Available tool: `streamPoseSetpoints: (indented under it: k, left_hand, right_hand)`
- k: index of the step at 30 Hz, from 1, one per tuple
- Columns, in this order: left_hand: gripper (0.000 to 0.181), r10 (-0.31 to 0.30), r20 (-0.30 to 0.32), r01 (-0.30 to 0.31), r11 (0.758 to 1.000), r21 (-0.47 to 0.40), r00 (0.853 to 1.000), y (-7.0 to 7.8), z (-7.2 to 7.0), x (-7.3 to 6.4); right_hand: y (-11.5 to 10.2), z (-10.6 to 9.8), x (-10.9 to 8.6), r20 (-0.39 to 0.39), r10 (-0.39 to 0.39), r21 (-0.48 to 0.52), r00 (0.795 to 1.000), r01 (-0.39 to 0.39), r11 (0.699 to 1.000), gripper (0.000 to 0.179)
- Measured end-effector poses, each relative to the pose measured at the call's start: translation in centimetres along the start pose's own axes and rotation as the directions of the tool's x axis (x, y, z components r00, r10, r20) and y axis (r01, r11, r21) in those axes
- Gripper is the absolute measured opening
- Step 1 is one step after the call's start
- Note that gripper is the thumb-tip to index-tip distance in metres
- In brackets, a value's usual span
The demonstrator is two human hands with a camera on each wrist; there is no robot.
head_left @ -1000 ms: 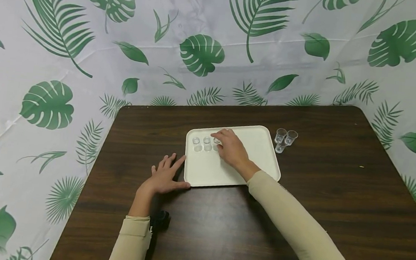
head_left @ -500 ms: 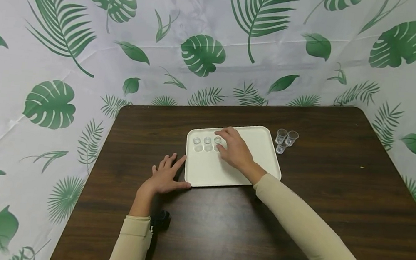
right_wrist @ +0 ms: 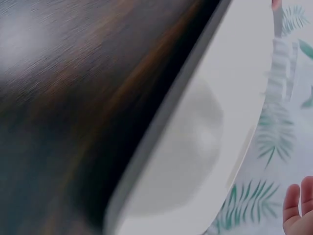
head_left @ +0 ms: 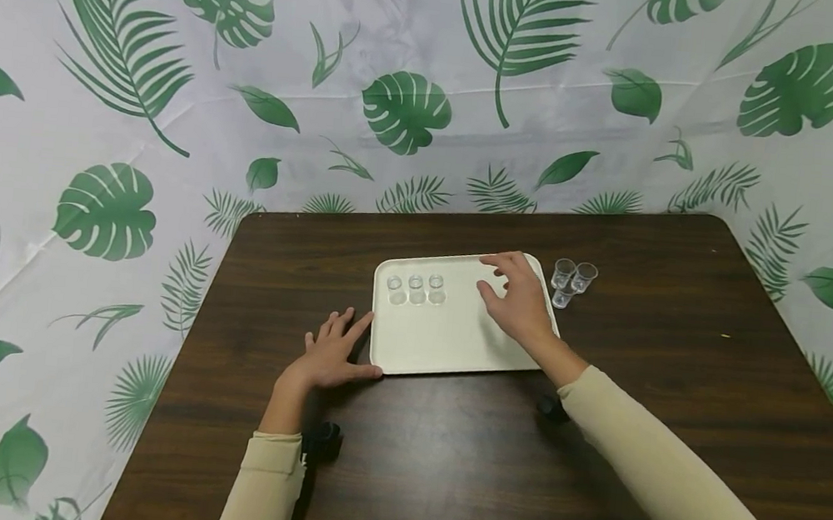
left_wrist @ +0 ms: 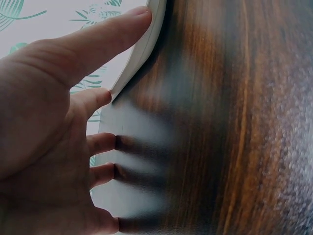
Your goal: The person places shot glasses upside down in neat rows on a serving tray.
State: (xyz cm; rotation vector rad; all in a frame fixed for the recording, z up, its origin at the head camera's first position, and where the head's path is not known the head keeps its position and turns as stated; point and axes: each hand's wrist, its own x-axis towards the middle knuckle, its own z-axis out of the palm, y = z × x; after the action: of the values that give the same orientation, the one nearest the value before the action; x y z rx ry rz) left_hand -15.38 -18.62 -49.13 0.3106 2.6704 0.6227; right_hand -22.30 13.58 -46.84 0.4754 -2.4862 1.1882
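A white tray lies on the table. Three small clear shot glasses stand in a row on its back left part. My left hand rests with spread fingers at the tray's front left corner; in the left wrist view its thumb and index fingertip are right at the tray's rim. Over the tray's right part hovers my right hand, holding nothing, with a gap between thumb and fingers. Just beyond the tray's right edge stand three more shot glasses, grouped close together.
The dark wooden table extends around the tray. Behind it hangs a white cloth printed with green leaves. A black wrist camera sits under the left wrist, another camera under the right.
My right hand has let go of the third shot glass in the row and moved right across the tray, toward the grouped glasses. The left hand has not moved.
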Motion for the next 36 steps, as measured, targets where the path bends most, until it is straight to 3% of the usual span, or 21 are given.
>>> streamPoseSetpoints:
  k: [6,10,16,20,24,28,32,36]
  left_hand:
    - [0.099,0.004,-0.006,-0.004,1.000,-0.001,1.000,0.1,-0.1,0.0]
    - [0.099,0.001,-0.008,-0.001,1.000,0.003,1.000,0.1,0.0,0.0]
    - [0.100,-0.005,-0.008,0.005,1.000,0.003,1.000,0.0,0.1,0.0]
    - [0.099,-0.005,-0.006,0.005,1.000,0.004,1.000,0.0,0.1,-0.1]
    - [0.098,0.004,-0.011,-0.004,1.000,0.006,1.000,0.2,-0.1,-0.1]
    - [0.099,0.006,-0.009,-0.006,1.000,0.008,1.000,0.2,-0.1,-0.2]
    - [0.099,-0.002,-0.004,0.002,1.000,0.012,1.000,0.1,-0.1,-0.1]
    - [0.099,0.005,-0.011,-0.005,1.000,0.006,1.000,0.2,0.0,-0.1]
  right_hand:
    - [2.0,-3.3,-1.2,-0.123,0.032,-0.006,0.992,-0.033,0.999,0.029]
    - [3.7,-5.4,-1.6,-0.229,0.064,0.004,0.971,-0.065,0.998,0.024]
    - [6.3,-8.1,-1.9,-0.390,0.177,0.062,0.904,-0.166,0.984,0.021]
    - [7.7,-9.3,-2.1,-0.447,0.273,0.088,0.852,-0.262,0.961,0.024]
    - [9.1,-10.2,-2.4,-0.392,0.394,0.078,0.831,-0.396,0.915,0.031]
    - [10.1,-10.7,-2.7,-0.203,0.503,0.025,0.840,-0.509,0.860,0.041]
    - [10.9,-10.4,-2.6,-0.070,0.530,-0.014,0.845,-0.532,0.847,0.050]
    - [11.3,-9.7,-2.4,-0.039,0.548,-0.014,0.836,-0.548,0.836,0.052]
